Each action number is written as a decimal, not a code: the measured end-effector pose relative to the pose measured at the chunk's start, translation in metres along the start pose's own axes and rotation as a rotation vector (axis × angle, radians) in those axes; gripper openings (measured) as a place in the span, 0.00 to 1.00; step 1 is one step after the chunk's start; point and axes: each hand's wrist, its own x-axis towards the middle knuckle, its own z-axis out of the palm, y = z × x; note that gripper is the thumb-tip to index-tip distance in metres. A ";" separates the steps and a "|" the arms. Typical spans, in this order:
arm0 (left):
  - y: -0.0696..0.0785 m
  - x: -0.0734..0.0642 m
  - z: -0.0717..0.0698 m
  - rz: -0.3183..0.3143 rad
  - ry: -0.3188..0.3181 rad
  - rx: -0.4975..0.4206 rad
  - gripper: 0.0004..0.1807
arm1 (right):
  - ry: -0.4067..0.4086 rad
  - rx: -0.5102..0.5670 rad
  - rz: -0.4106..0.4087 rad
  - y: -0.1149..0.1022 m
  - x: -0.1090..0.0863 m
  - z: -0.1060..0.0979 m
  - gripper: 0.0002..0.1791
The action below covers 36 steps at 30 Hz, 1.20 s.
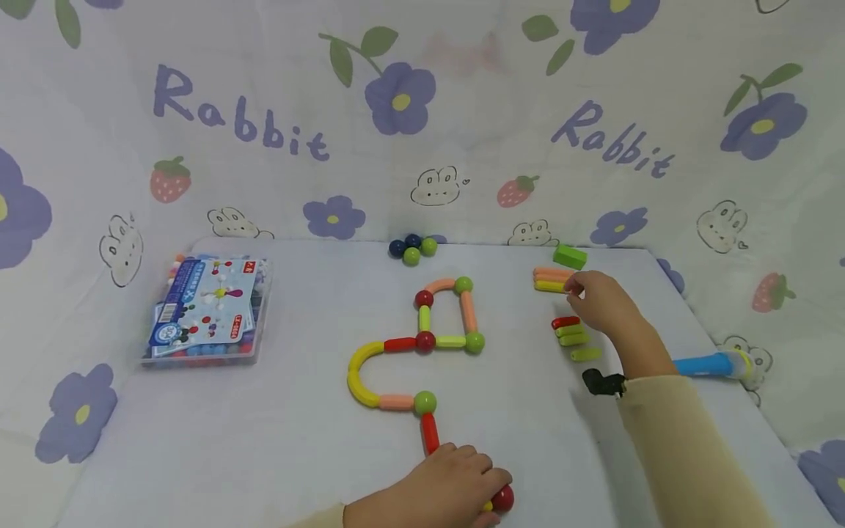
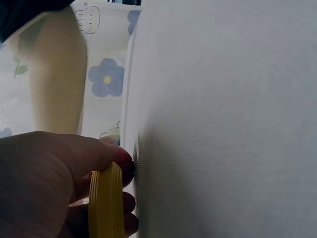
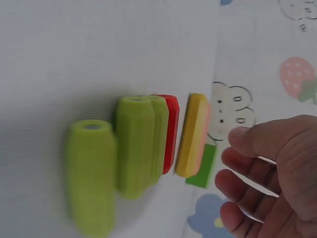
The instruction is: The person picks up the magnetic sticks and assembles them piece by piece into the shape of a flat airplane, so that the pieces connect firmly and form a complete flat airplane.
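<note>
At the front of the table, my left hand [image 1: 439,488] grips a red ball [image 1: 504,499] between thumb and fingers. A yellow stick [image 2: 106,198] joins it along the palm. Beyond that hand, a red stick [image 1: 430,433] runs to a green ball [image 1: 425,402], part of a figure of coloured sticks and balls. My right hand [image 1: 604,304] hovers at the right end of a yellow stick [image 1: 550,286] lying beside peach sticks [image 1: 553,273]. In the right wrist view, its fingers are loosely bent with nothing between them. Nearer lie a red stick [image 3: 171,134] and light green sticks [image 3: 134,148].
A clear box [image 1: 205,312] of parts stands at the left. Dark blue balls [image 1: 397,248] and green balls [image 1: 429,246] sit at the back edge. A green block [image 1: 570,256] lies behind the peach sticks. Near the right forearm are a black piece [image 1: 602,382] and a blue handle [image 1: 705,365].
</note>
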 end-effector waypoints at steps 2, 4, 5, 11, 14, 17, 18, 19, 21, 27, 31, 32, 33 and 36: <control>-0.002 0.000 0.002 0.010 -0.005 -0.021 0.25 | -0.012 -0.017 0.007 -0.002 0.019 0.000 0.18; -0.004 0.000 0.002 0.018 -0.017 -0.051 0.25 | -0.042 -0.026 0.040 -0.002 0.035 0.002 0.19; -0.005 0.000 0.002 0.019 -0.025 -0.070 0.25 | -0.059 -0.023 0.057 -0.002 0.042 0.004 0.20; -0.004 -0.001 -0.001 0.029 -0.053 -0.140 0.27 | -0.087 -0.054 0.099 0.004 0.059 0.010 0.23; -0.004 -0.004 -0.003 0.034 -0.048 -0.138 0.28 | -0.075 -0.075 0.099 0.006 0.062 0.013 0.24; -0.005 -0.007 -0.003 0.030 -0.044 -0.142 0.28 | -0.086 -0.086 0.104 0.005 0.063 0.016 0.22; -0.006 -0.008 -0.003 0.025 -0.046 -0.150 0.28 | -0.092 -0.090 0.103 0.005 0.063 0.017 0.21; -0.006 -0.009 -0.002 0.018 -0.048 -0.158 0.28 | -0.096 -0.098 0.100 0.005 0.064 0.018 0.21; -0.008 -0.012 0.000 0.005 -0.048 -0.169 0.28 | -0.096 -0.122 0.080 0.004 0.064 0.020 0.20; -0.009 -0.018 0.004 0.021 0.011 -0.147 0.24 | 0.147 -0.076 -0.075 -0.020 0.035 0.014 0.19; -0.009 -0.022 0.004 0.039 0.066 -0.133 0.22 | 0.318 0.116 -0.181 -0.055 -0.013 0.017 0.16; -0.009 -0.022 0.004 0.035 0.069 -0.135 0.22 | 0.323 0.167 -0.191 -0.063 -0.027 0.020 0.16; -0.009 -0.022 0.004 0.030 0.068 -0.140 0.22 | 0.317 0.211 -0.196 -0.069 -0.041 0.025 0.15; -0.010 -0.022 0.002 0.004 0.042 -0.172 0.21 | 0.221 0.314 -0.177 -0.080 -0.077 0.043 0.15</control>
